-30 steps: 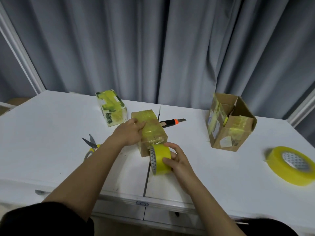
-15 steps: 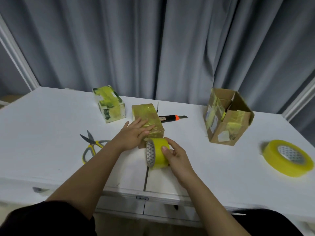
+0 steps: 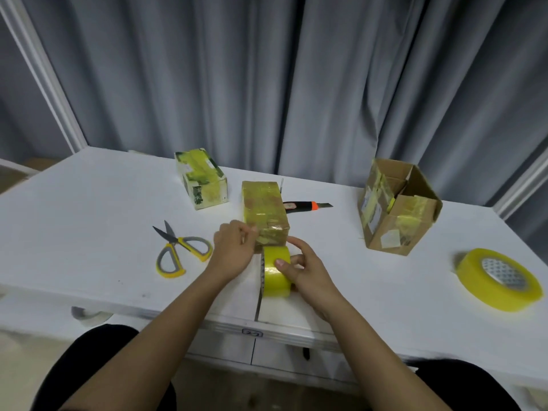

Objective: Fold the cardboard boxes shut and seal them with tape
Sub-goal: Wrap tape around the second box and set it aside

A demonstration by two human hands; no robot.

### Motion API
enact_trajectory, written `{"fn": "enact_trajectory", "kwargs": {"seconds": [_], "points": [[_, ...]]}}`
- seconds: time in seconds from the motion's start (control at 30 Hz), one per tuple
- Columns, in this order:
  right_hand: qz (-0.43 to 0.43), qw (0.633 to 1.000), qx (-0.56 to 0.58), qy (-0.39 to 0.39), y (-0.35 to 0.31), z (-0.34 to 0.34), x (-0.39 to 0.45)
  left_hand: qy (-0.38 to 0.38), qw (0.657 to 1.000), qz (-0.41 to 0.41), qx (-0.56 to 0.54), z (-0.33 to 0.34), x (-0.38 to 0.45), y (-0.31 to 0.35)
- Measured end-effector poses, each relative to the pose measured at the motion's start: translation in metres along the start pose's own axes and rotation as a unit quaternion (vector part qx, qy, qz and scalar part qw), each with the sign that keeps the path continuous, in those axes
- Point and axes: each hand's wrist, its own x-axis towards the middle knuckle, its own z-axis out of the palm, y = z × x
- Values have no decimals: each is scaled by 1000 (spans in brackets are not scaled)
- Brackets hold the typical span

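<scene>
While your left hand (image 3: 229,250) was lying flat on top of the small tape-wrapped cardboard box (image 3: 264,213) half a second ago, it's now slid down to the box's near-left corner with the fingers curled in, looks like pinching the tape end there, though I can't tell for sure. Your right hand (image 3: 302,269) still grips the yellow roll of packing tape (image 3: 275,271), thumb on top, index finger lifted toward the box; the roll stands on edge on the white table (image 3: 89,232), touching the box's near end. Nothing else has budged: yellow-handled scissors (image 3: 178,250) to the left, black-and-orange utility knife (image 3: 308,205) just behind the box, open brown cardboard box (image 3: 394,215) to the right, white taped box (image 3: 201,179) at the back, bigger flat yellow tape roll (image 3: 498,282) far right.
</scene>
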Motion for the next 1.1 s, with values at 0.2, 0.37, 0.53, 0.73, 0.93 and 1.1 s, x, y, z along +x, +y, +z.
{"fn": "enact_trajectory", "kwargs": {"seconds": [0.2, 0.37, 0.53, 0.73, 0.93, 1.1], "points": [[-31, 996, -70, -51, -2, -13, 14, -201, 946, -119, -225, -1, -36, 2], [-168, 937, -305, 23, -15, -23, 54, -168, 943, -128, -259, 0, -46, 5], [-146, 877, -436, -141, -30, -12, 92, -106, 980, -90, -142, -17, -55, -9], [-152, 816, -551, -92, -13, 9, 94, -2, 995, -42, -86, -42, -48, -26], [-116, 808, -572, -78, -17, 22, 99, 23, 996, -43, -77, -37, -49, -35], [-70, 867, -480, -112, -26, 24, 100, 8, 991, -64, -114, -33, -48, -32]]}}
